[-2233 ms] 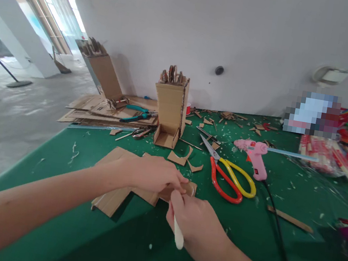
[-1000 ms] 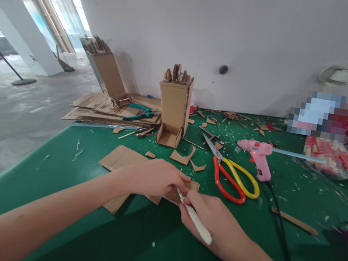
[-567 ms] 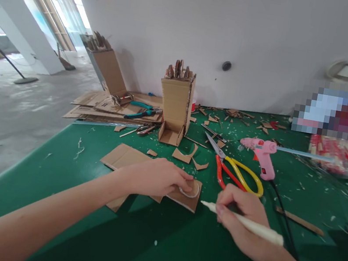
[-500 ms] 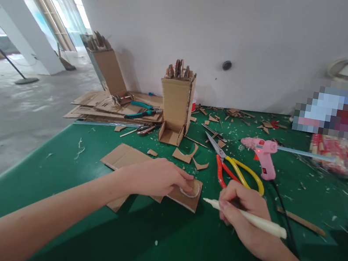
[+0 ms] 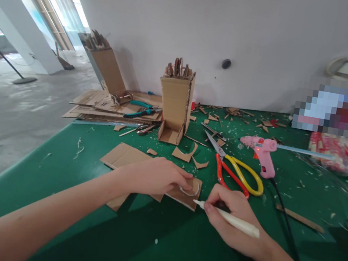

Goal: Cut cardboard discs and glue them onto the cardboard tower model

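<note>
My left hand (image 5: 153,177) lies on a brown cardboard piece (image 5: 186,199) on the green table (image 5: 153,252), fingertips pressing a small round ring (image 5: 191,188) onto it. My right hand (image 5: 235,218) is closed round a white pen (image 5: 229,218), its tip just off the cardboard's right edge. A larger cardboard sheet (image 5: 122,157) lies under my left wrist.
Red-and-yellow scissors (image 5: 236,176) and a pink glue gun (image 5: 264,157) with a black cord lie right of my hands. A cardboard tower (image 5: 175,104) stands behind, with scraps, pliers (image 5: 140,113), flat cardboard and a second box at the back left. Coloured packs sit far right.
My right hand drew the pen away from the cardboard to the right, then came back toward its right edge. My left hand stayed pressing the ring on the cardboard.
</note>
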Motion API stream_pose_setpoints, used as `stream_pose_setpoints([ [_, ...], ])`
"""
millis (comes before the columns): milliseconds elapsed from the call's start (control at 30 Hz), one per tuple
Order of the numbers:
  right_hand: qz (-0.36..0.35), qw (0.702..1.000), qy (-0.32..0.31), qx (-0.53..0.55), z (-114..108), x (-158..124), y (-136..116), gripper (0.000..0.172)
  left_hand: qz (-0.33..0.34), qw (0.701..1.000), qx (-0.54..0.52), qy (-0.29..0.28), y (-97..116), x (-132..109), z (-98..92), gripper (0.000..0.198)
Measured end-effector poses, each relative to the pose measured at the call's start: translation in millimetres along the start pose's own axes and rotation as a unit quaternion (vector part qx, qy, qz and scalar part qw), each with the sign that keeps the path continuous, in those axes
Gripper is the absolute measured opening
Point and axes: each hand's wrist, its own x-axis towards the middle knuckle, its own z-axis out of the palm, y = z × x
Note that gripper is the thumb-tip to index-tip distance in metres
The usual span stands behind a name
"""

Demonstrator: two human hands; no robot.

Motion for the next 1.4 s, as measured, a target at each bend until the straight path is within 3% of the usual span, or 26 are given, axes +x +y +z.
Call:
stream_pose_setpoints([
  [233,-0.091,0.987,-0.008,-0.133,21.6,9.3,-4.0,0.010,0.016,1.000,-0.002,0.001,-4.2,1.4,3.6,0.042],
  [633,-0.123,0.955,0.022,-0.269,41.2,13.8,-4.3,0.011,0.016,1.000,0.017,0.005,-2.1,0.1,3.0,0.032],
  [833,-0.035,0.978,-0.033,-0.203,34.9,14.8,-10.6,0.008,0.013,1.000,0.006,0.022,-0.2,0.2,4.7,0.035],
  [1100,0.015,0.996,-0.051,-0.075,14.5,6.5,-12.1,0.012,0.016,1.000,0.010,0.023,0.7,-0.8,4.6,0.032],
  [1400,0.042,0.996,0.027,-0.077,5.5,5.7,8.4,0.021,0.000,1.000,0.024,0.006,2.1,-0.9,2.5,0.041],
])
